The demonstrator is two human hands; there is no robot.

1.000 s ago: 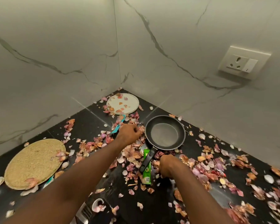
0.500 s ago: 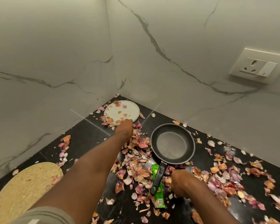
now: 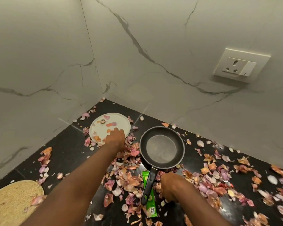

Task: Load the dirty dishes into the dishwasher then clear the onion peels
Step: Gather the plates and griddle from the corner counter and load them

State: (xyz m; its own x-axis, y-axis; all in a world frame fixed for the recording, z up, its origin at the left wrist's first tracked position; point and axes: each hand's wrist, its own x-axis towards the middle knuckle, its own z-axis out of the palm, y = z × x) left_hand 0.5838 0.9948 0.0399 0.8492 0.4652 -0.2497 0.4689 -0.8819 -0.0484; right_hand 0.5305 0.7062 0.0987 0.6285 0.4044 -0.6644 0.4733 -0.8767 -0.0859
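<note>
A white plate (image 3: 116, 122) with a few onion peels on it lies in the counter's far corner. My left hand (image 3: 115, 137) reaches over its near rim, fingers bent down onto it; the grip is hidden. To the right sits an empty black frying pan (image 3: 162, 149), handle (image 3: 149, 181) pointing toward me. My right hand (image 3: 171, 188) rests curled on the counter just right of the handle, not touching it, with nothing visible in it. Onion peels (image 3: 129, 178) cover the black counter between and around both arms.
A green hand-wash sachet (image 3: 151, 208) lies under the pan handle. A round woven mat (image 3: 11, 201) sits at the near left. Marble walls close the corner behind the plate, and a wall socket (image 3: 240, 66) is up on the right.
My left hand moved away from me, from the peels beside the pan onto the plate's near rim. The teal utensil seen a second ago is out of sight. My right hand stayed put.
</note>
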